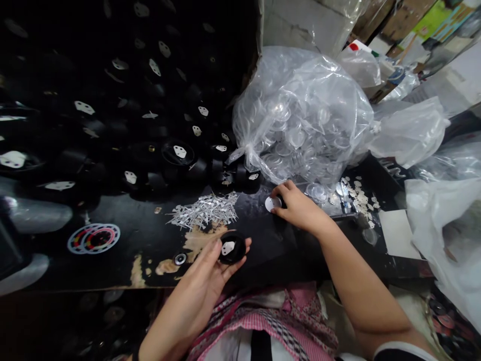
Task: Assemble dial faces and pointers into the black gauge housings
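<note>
Pink checked cloth [276, 326]: nearest the camera, over the person's lap, below the front edge of the table [289, 255]; anything slipping off that edge would probably land in its folds.
Left hand [210, 268]: thumb and fingers grip a black round case [239, 254] by its sides, the face with the white plate [227, 248] turned up.
Case risk: the hold looks light, so a bump or a loosened thumb could tip the case onto the table.
Right hand [296, 206]: thumb and fingertips pinch a pale disc [270, 204] at its edge; whether it is lifted off the surface cannot be told.
Disc risk: a thin, smooth rim may slide from the pinch, and fingertips could smear its face.
Case and disc: the case sits in the left fingers, nearer the body; the disc is farther forward, to the right.
Metal pins [205, 210]: heaped just beyond the left hand; a careless sweep of it could scatter them.
Small ring [180, 258]: left of that hand, near the front edge; a nudge might send it over.
Printed dials [100, 238]: overlapping, farther left; they could be picked up as a pair.
Clear bag [311, 65]: bulging with clear discs beyond the right hand; if it slumped, it could crowd those fingers.
</note>
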### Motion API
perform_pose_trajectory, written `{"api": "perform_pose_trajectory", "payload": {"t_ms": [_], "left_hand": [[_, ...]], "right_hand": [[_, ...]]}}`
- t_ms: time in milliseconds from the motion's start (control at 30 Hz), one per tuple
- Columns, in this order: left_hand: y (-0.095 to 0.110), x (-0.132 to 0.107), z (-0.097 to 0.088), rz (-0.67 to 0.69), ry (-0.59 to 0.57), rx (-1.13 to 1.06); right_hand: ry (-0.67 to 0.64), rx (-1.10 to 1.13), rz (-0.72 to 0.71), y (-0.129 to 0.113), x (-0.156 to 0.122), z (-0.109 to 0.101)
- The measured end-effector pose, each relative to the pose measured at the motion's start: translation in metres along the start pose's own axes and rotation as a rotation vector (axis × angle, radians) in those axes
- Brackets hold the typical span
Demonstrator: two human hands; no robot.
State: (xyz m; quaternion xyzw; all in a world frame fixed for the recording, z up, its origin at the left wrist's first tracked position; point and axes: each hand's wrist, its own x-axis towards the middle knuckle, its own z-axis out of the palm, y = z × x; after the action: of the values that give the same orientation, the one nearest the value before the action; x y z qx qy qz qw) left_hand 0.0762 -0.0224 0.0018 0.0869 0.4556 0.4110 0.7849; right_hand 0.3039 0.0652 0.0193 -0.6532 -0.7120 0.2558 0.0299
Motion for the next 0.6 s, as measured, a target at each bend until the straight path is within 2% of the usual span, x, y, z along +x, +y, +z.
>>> {"api": "perform_pose_trajectory", "payload": {"t_ms": [133, 267, 333, 400, 500, 600], "left_hand": [[-0.008, -0.003, -0.006, -0.008, -0.063, 0.115], [-0.006, -0.006, -0.021, -0.008, -0.14, 0.357], [-0.001, -0.007, -0.022, 0.094, -0.165, 0.56], [0.003, -0.004, -0.015, 0.248, -0.205, 0.794], [0.001, 0.01, 0.009, 0.501, -0.335, 1.122], [-0.012, 0.031, 0.028, 0.721, -0.45, 1.332]], "right_hand": [[-0.005, 0.007, -0.006, 0.001, 0.0, -0.001], [0.009, 0.029, -0.002, 0.003, -0.001, 0.001], [0.022, 0.036, 0.003, 0.005, -0.001, 0.002], [0.036, 0.029, 0.005, 0.006, 0.0, 0.002], [0.061, -0.003, -0.006, 0.008, 0.002, 0.001], [0.084, -0.045, -0.033, 0.008, 0.002, 0.001]]}}
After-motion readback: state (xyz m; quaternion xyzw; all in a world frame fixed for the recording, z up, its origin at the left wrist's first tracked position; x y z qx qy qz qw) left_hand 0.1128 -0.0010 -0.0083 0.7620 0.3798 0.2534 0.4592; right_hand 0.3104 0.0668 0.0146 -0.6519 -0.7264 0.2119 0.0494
